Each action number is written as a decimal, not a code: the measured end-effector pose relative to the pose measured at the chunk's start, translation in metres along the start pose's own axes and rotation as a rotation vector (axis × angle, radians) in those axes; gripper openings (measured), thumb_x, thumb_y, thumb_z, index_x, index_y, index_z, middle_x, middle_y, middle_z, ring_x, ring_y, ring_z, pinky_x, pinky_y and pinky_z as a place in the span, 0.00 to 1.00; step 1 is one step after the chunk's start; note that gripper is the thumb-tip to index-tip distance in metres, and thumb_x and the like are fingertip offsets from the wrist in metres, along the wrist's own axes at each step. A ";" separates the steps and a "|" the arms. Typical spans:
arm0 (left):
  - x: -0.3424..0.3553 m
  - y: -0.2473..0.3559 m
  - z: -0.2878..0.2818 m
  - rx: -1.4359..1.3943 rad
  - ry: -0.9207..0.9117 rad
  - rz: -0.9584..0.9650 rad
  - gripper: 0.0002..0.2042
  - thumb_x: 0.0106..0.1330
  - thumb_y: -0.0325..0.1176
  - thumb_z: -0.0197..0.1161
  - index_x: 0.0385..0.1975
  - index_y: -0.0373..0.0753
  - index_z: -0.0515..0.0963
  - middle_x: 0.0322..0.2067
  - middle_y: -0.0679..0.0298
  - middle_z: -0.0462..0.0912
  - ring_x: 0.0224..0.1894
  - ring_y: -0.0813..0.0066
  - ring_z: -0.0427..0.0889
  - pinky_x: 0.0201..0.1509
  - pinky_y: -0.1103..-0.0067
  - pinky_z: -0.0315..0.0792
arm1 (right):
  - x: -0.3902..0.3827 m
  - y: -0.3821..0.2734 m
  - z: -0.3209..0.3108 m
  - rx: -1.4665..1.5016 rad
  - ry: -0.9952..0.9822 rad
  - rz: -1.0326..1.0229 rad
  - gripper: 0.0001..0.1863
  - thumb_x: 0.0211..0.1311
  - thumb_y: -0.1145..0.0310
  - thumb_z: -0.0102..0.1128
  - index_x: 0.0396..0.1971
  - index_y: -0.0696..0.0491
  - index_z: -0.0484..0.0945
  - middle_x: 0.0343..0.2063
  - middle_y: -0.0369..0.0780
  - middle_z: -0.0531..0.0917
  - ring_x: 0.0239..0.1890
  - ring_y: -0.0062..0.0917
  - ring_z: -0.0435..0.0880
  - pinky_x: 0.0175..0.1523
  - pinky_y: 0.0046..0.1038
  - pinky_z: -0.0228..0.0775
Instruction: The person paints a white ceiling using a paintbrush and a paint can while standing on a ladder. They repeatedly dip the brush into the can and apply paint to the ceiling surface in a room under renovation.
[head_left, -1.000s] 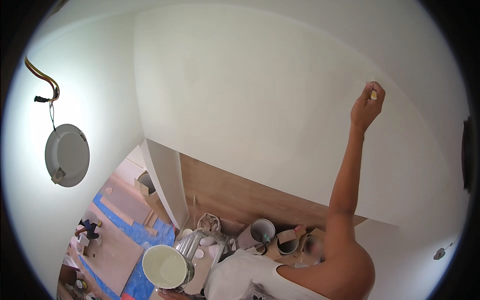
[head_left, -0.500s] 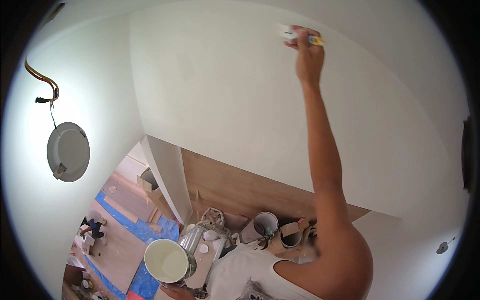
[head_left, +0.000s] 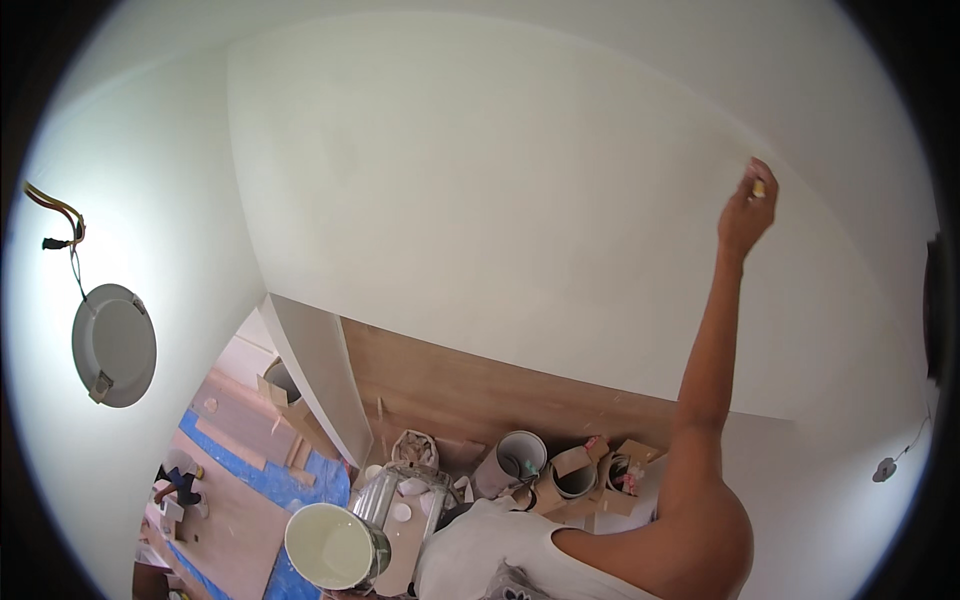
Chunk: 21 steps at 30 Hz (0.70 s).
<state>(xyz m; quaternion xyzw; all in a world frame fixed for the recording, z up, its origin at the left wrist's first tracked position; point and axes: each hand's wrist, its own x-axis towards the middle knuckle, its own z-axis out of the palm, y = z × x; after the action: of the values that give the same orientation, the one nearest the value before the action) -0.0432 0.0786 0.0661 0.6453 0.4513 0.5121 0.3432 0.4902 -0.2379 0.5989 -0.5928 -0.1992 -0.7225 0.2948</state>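
Observation:
My right arm reaches far up along the pale wall (head_left: 480, 190). At its end my right hand (head_left: 748, 215) is closed around a paintbrush (head_left: 759, 188), close to where the wall meets the ceiling. Only a yellow bit of the brush shows between the fingers; its bristles are hidden. Low in the picture is an open paint bucket (head_left: 381, 553) with pale, whitish-green paint inside. My left hand (head_left: 347, 595) holds it from below, mostly cut off by the lower edge.
A round downlight (head_left: 114, 345) hangs by wires (head_left: 62, 212) at the left. Below are a metal platform (head_left: 376, 496), buckets (head_left: 522, 462), cardboard boxes (head_left: 572, 472) and blue sheeting (head_left: 325, 482) on the floor. Another person (head_left: 180, 480) crouches at the lower left.
My right hand has swept right and lower in the picture with the paintbrush. The bucket stays in my left hand. The view has shifted a little, and the downlight appears farther left and lower.

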 end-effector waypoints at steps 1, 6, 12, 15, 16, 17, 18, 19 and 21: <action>0.000 0.000 0.001 -0.004 -0.002 0.007 0.35 0.76 0.57 0.45 0.57 0.24 0.72 0.47 0.46 0.81 0.50 0.51 0.79 0.56 0.60 0.72 | 0.001 0.002 0.008 -0.024 0.012 -0.128 0.09 0.73 0.70 0.55 0.45 0.57 0.78 0.47 0.42 0.84 0.49 0.35 0.84 0.53 0.33 0.77; -0.003 -0.004 -0.002 -0.008 0.004 0.038 0.34 0.76 0.57 0.45 0.57 0.24 0.72 0.48 0.46 0.81 0.50 0.51 0.79 0.56 0.60 0.72 | -0.019 -0.077 0.085 0.168 -0.184 -0.201 0.08 0.67 0.74 0.58 0.44 0.55 0.78 0.47 0.43 0.84 0.51 0.42 0.81 0.58 0.39 0.74; -0.010 -0.014 -0.014 -0.031 -0.001 0.100 0.34 0.76 0.57 0.45 0.57 0.24 0.72 0.48 0.46 0.81 0.50 0.50 0.79 0.57 0.60 0.72 | -0.043 -0.187 0.178 0.484 -0.247 -0.254 0.12 0.58 0.81 0.59 0.42 0.52 0.77 0.47 0.42 0.82 0.51 0.42 0.78 0.57 0.40 0.71; -0.013 -0.017 -0.020 -0.041 -0.004 0.140 0.34 0.76 0.56 0.45 0.57 0.24 0.72 0.49 0.45 0.81 0.51 0.50 0.79 0.57 0.60 0.72 | -0.041 -0.237 0.206 0.701 -0.322 -0.103 0.06 0.61 0.79 0.58 0.37 0.54 0.76 0.39 0.43 0.82 0.46 0.41 0.80 0.50 0.40 0.74; -0.013 -0.019 -0.022 -0.043 -0.008 0.159 0.34 0.76 0.56 0.45 0.57 0.24 0.72 0.49 0.45 0.81 0.51 0.50 0.79 0.57 0.60 0.71 | -0.041 -0.250 0.211 0.771 -0.337 -0.067 0.04 0.64 0.77 0.58 0.37 0.54 0.76 0.38 0.42 0.82 0.42 0.38 0.82 0.47 0.37 0.75; -0.013 -0.021 -0.024 -0.050 -0.010 0.178 0.34 0.76 0.56 0.45 0.57 0.24 0.72 0.49 0.45 0.81 0.51 0.50 0.79 0.57 0.60 0.71 | -0.040 -0.258 0.213 0.838 -0.351 -0.031 0.02 0.66 0.75 0.58 0.37 0.55 0.76 0.37 0.41 0.83 0.37 0.35 0.84 0.44 0.34 0.76; -0.013 -0.023 -0.026 -0.054 -0.012 0.201 0.34 0.76 0.56 0.45 0.58 0.24 0.72 0.49 0.45 0.81 0.51 0.50 0.79 0.57 0.60 0.71 | -0.038 -0.263 0.208 0.917 -0.378 0.051 0.03 0.68 0.72 0.57 0.38 0.54 0.77 0.35 0.40 0.84 0.35 0.32 0.84 0.42 0.32 0.77; -0.013 -0.025 -0.028 -0.057 -0.012 0.225 0.34 0.76 0.56 0.45 0.58 0.24 0.72 0.49 0.45 0.81 0.51 0.50 0.79 0.57 0.60 0.71 | -0.036 -0.266 0.201 0.992 -0.404 0.133 0.05 0.71 0.69 0.57 0.38 0.54 0.77 0.34 0.39 0.84 0.32 0.30 0.84 0.41 0.31 0.77; -0.011 -0.028 -0.032 -0.062 -0.017 0.284 0.33 0.76 0.56 0.45 0.58 0.24 0.72 0.49 0.45 0.81 0.51 0.49 0.79 0.58 0.60 0.71 | -0.036 -0.257 0.193 0.995 -0.420 0.224 0.10 0.74 0.64 0.55 0.39 0.54 0.79 0.32 0.37 0.85 0.29 0.24 0.84 0.38 0.28 0.76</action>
<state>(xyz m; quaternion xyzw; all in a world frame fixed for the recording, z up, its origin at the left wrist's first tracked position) -0.0812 0.0779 0.0449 0.6961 0.3363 0.5637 0.2907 0.4676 0.0839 0.6220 -0.5310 -0.5070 -0.3716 0.5683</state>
